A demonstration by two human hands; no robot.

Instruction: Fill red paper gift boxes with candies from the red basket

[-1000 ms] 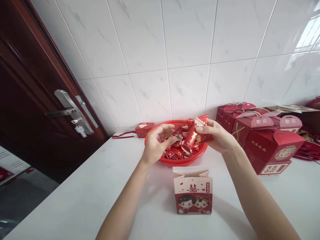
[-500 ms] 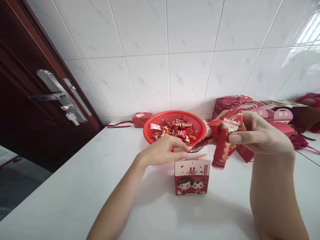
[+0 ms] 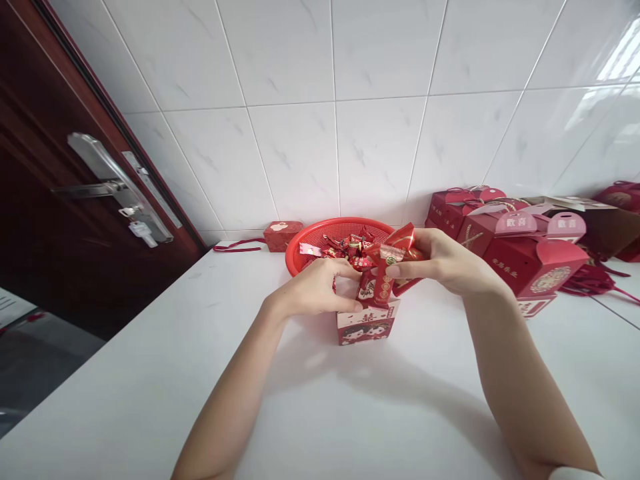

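A small red and white box (image 3: 367,327) with two cartoon faces stands on the white table, tilted a little back. My left hand (image 3: 320,287) is at its left upper edge, thumb and fingers gripping the box's side. My right hand (image 3: 440,260) pinches several red wrapped candies (image 3: 386,275) just above the box's opening, their lower ends at its rim. Behind the hands sits a red mesh basket (image 3: 295,250) holding more wrapped candies (image 3: 350,245).
At the right stand several red gift boxes (image 3: 515,260) with pink handles, and dark red ribbons (image 3: 590,281). A small red box (image 3: 283,236) with a ribbon lies left of the basket. Behind is a tiled wall (image 3: 290,153); a dark door (image 3: 45,160) is at the left.
My right hand has moved left with the candies, from beside the box to over its opening. The box has shifted back and now tilts; my left hand has moved slightly with it.
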